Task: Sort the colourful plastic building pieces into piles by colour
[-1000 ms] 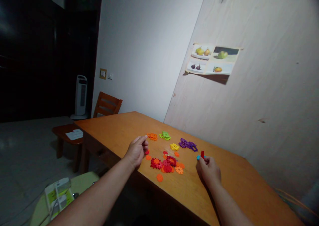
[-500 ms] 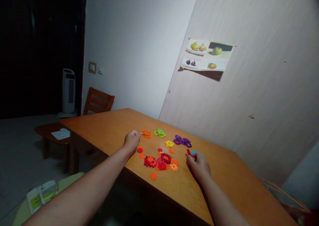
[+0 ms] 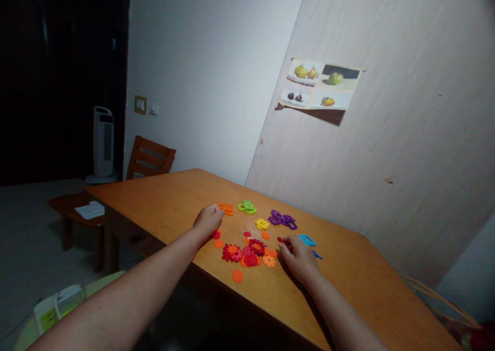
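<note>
My left hand (image 3: pixel 209 221) is closed above the table's left side, just in front of a stack of orange gear-shaped pieces (image 3: pixel 227 209); whatever is in its fingers is hidden. Between finger and thumb, my right hand (image 3: pixel 297 258) pinches a small red plastic piece (image 3: pixel 280 240), its exact shape unclear. Left of that hand lies a mixed pile of red gear-shaped pieces (image 3: pixel 229 253) and orange round pieces (image 3: pixel 237 276). Light blue pieces (image 3: pixel 308 240) and a dark blue one (image 3: pixel 317 255) lie just beyond and right of my right hand.
Green pieces (image 3: pixel 246 206), yellow pieces (image 3: pixel 262 224) and purple pieces (image 3: pixel 282 219) form separate groups farther back on the wooden table (image 3: pixel 166 196). A wooden chair (image 3: pixel 150 156) stands behind its left end. A board wall (image 3: pixel 348 176) borders the far side.
My right hand has moved left with the red piece, toward the mixed pile, uncovering the blue pieces. My left hand has shifted slightly right.
</note>
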Demonstrator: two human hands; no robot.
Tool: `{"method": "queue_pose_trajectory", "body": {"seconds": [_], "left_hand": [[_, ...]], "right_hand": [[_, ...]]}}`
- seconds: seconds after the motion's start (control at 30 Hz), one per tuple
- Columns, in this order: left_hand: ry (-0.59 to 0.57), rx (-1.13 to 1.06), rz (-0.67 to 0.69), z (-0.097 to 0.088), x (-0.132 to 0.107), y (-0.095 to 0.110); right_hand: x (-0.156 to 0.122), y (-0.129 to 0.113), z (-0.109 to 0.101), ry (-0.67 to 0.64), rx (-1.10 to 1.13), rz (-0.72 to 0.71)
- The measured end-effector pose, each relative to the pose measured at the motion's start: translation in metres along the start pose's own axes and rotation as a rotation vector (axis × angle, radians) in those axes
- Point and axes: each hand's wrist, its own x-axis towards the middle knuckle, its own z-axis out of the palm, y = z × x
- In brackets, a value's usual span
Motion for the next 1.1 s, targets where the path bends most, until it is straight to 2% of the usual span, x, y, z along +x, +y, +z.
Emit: {"method": "queue_pose_trajectory", "body": {"seconds": [0.23, 0.37, 0.5, 0.67, 0.8, 0.93, 1.1], "left_hand": [[0.018, -0.053, 0.002, -0.001, -0.002, 0.003], [-0.020, -0.041, 0.027, 0.000, -0.001, 0.000], [-0.021, -0.030, 0.074, 0.001, 0.001, -0.006], [-0.012, -0.026, 0.063, 0.000, 0.001, -0.005], [-0.009, -0.087, -0.010, -0.001, -0.003, 0.000], [-0.009, -0.063, 0.033, -0.001, -0.002, -0.002], [-0.017, -0.033, 0.064, 0.000, 0.000, -0.005]], "right_hand": [[-0.003, -0.047, -0.002, -0.185, 0.145, -0.235], [-0.004, -0.060, 0.002, -0.225, 0.136, -0.241], [-0.004, -0.062, 0.005, -0.231, 0.116, -0.213], [-0.002, -0.056, 0.008, -0.224, 0.136, -0.179], [0.004, -0.045, 0.009, -0.120, 0.183, -0.165], [0.011, -0.019, 0.007, -0.008, 0.249, -0.089], [0.006, 0.023, 0.003, 0.056, 0.286, 0.070]]}}
